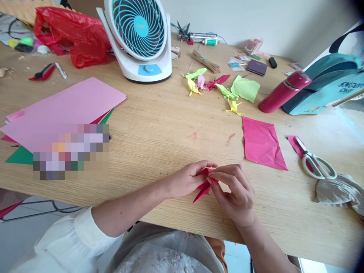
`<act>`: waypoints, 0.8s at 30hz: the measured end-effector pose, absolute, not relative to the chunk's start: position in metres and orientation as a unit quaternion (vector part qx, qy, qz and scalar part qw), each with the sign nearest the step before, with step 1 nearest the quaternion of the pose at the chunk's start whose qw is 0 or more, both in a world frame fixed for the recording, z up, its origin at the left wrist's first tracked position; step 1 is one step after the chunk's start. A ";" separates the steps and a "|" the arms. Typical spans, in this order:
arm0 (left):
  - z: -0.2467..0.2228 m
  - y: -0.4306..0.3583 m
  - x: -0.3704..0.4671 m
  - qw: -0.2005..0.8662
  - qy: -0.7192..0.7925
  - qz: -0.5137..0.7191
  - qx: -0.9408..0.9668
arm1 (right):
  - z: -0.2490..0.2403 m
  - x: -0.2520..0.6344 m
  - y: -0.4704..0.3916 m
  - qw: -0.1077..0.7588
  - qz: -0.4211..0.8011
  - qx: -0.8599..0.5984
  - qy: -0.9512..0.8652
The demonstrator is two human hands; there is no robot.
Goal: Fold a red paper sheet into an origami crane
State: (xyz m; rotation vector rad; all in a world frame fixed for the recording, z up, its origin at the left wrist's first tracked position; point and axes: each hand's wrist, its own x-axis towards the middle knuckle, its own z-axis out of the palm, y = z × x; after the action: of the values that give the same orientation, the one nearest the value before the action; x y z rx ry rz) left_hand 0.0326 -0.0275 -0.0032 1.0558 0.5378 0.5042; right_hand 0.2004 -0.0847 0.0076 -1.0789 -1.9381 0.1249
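A small folded red paper piece (202,192) with a pointed end is held between both hands, just over the table's front edge. My left hand (186,180) grips it from the left, fingers closed round its back. My right hand (236,191) pinches its right side between thumb and fingertips. A creased pink paper square (264,144) lies flat to the right of my hands. Beyond them, several folded paper figures in yellow, green, pink and red sit in a group, among them a yellow one (233,106), beside a creased light green sheet (245,88).
White-handled scissors (317,165) lie at the right on a pink strip, near a grey cloth (338,190). A red bottle (284,92) leans by a teal bag (327,85). A fan (148,70) stands at the back; pink sheets (71,104) are stacked left.
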 end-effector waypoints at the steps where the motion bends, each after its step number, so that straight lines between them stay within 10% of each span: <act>1: -0.005 -0.028 0.033 0.804 0.254 0.241 0.481 | 0.008 0.200 -0.085 0.437 0.041 -0.432 -0.788; 24: -0.001 -0.034 0.039 0.791 0.278 0.282 0.467 | 0.007 0.196 -0.082 0.435 0.038 -0.484 -0.758</act>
State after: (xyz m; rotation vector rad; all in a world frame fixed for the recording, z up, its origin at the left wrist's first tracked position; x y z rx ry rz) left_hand 0.0388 -0.0341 -0.0012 1.0040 0.5973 0.6074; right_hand 0.1962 -0.0820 0.0066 -1.2046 -1.8867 0.0945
